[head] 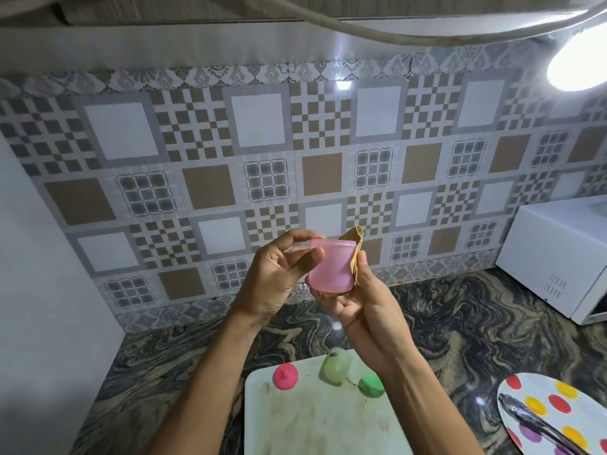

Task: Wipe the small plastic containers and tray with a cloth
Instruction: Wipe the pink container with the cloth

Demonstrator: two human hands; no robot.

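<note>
gripping pink container (331, 269) in curled left hand (282, 277). pinching tan cloth (356, 254) against its side with right hand (364, 307).

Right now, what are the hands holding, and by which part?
The left hand pinches the pink container at its left edge; the right hand cups its base and presses a tan cloth against its side.

There are 2 containers (331, 270) (335, 369), 2 lids (285, 376) (371, 384), 1 cloth (356, 239), 1 tray (312, 421), 1 plate (588, 418) and 1 microwave (551, 254).
</note>
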